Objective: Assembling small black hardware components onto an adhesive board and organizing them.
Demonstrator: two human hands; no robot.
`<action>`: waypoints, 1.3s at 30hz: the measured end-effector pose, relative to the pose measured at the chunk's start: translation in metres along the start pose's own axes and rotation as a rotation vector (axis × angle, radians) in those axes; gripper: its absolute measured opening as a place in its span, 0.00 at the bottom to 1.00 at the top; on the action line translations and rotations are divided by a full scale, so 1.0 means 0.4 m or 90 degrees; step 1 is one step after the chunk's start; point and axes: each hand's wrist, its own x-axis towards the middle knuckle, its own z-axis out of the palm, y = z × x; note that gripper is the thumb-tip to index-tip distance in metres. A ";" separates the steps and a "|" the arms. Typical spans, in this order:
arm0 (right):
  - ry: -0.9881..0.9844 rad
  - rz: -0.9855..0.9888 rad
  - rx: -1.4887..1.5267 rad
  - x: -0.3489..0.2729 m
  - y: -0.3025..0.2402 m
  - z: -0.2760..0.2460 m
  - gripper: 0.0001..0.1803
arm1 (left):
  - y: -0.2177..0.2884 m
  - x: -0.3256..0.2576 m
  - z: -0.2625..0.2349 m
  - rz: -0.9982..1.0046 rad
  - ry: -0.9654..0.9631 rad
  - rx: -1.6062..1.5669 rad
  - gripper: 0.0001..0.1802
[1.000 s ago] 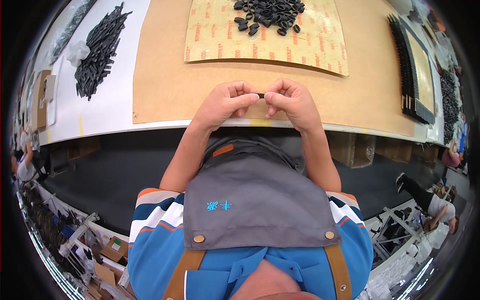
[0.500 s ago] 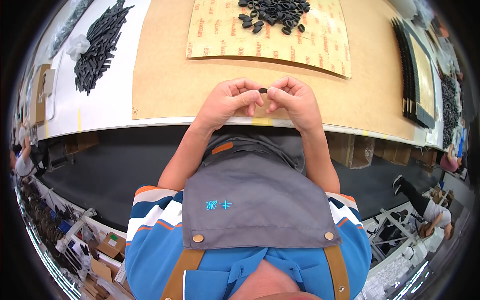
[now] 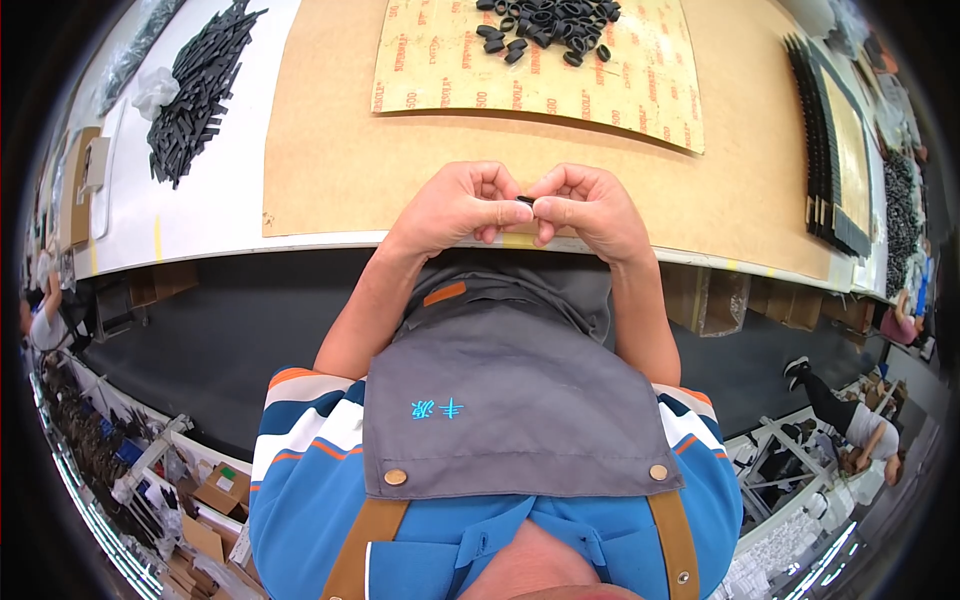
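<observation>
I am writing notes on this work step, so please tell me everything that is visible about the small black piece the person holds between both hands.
The small black piece is dark and looks like rubber or plastic. Only a sliver shows, so its full shape cannot be told. It is pinched between the fingertips of the left hand and the right hand, which meet around it just above the near edge of the brown board. It does not appear to touch the board. Only the fingers touch it.

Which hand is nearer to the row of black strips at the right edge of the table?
Right. The right hand is on the side of the black strips, pinching a small black piece; the left hand is beyond it, farther away.
</observation>
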 end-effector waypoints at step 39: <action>-0.001 -0.002 0.046 -0.011 0.025 -0.057 0.10 | -0.006 0.015 0.020 -0.017 0.111 0.105 0.07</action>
